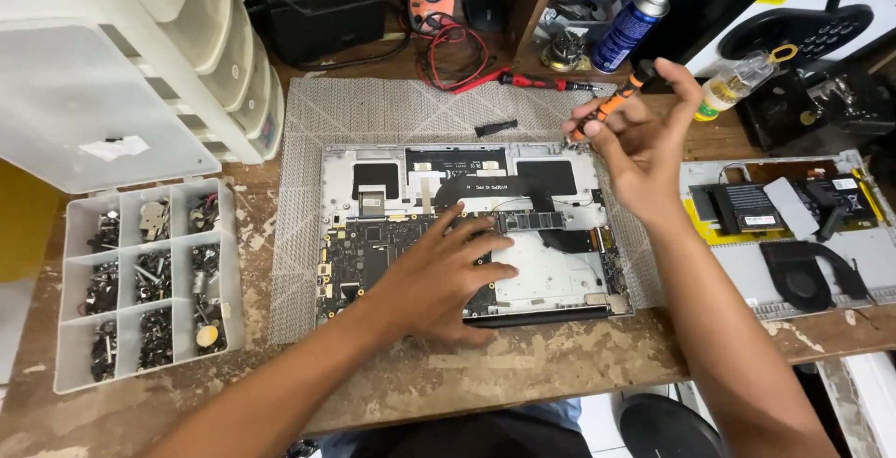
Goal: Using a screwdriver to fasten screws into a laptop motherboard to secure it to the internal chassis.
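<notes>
From the head camera, the left hand (439, 276) lies flat, fingers spread, pressing on the circuit board of the opened laptop base (467, 229), which sits on a grey mat (373, 108) mid-bench. The right hand (639, 145) pinches an orange-and-black screwdriver (616, 98), tip down at the base's far right corner. Left of the mat, a compartment tray of screws (145, 276); right, another dismantled chassis (793, 234).
</notes>
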